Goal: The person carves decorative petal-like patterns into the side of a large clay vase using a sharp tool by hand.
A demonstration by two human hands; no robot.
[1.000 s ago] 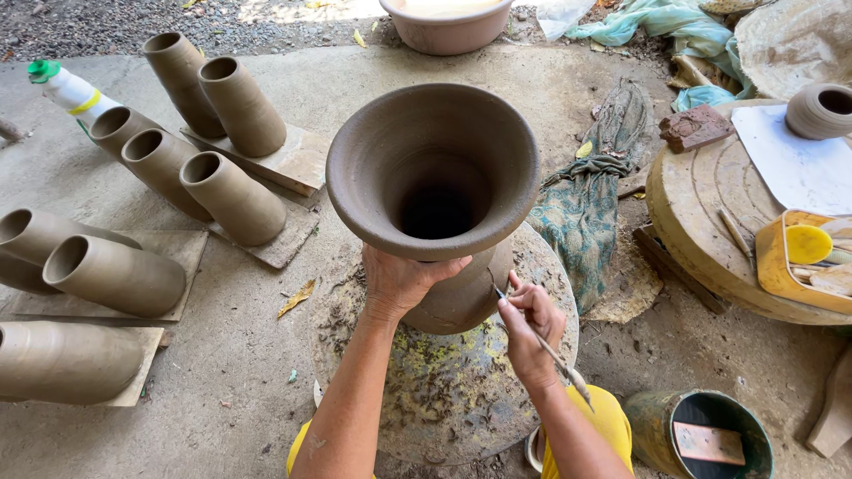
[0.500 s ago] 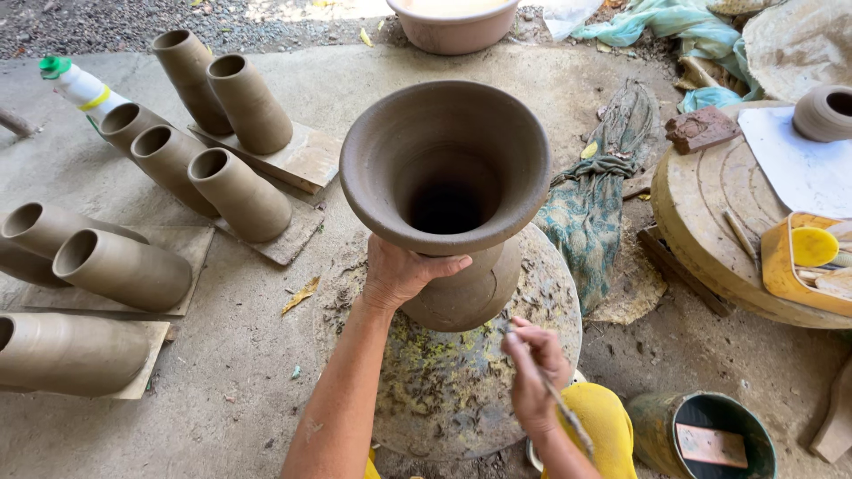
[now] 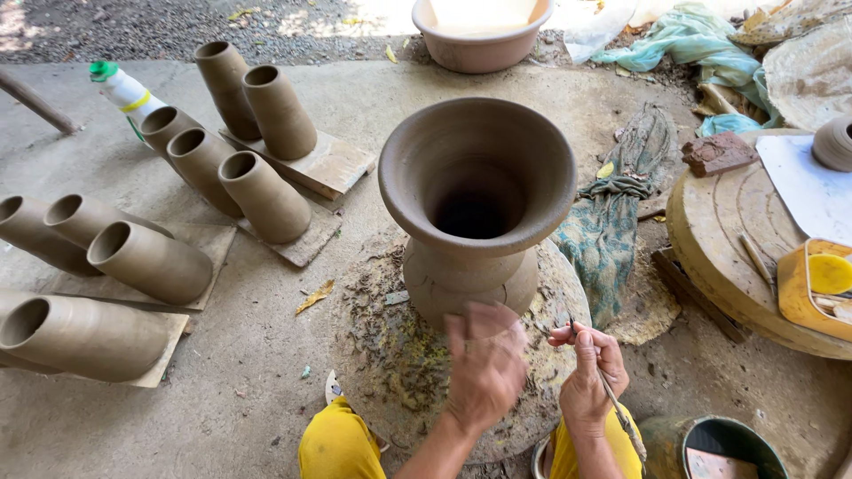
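Observation:
A tall brown unfired clay vase [image 3: 477,191] with a wide flared mouth stands on a round, clay-spattered turntable [image 3: 390,355]. My left hand [image 3: 484,364] hovers blurred in front of the vase's base, fingers spread, holding nothing. To its right, my right hand [image 3: 586,368] is closed around a thin metal trimming tool [image 3: 617,412] whose handle runs down and to the right. Both hands are just off the vase, over the front of the turntable.
Several clay cylinders [image 3: 266,195] stand tilted on wooden boards [image 3: 333,164] at the left. A plastic bottle [image 3: 124,89] lies behind them. A basin [image 3: 479,44] sits at the back, a rag [image 3: 612,222] lies to the right, plus a round wooden slab [image 3: 719,239] and a green bucket [image 3: 723,443].
My left hand has let go of the vase's neck and dropped to in front of its base. My right hand with the tool has lifted slightly towards the middle.

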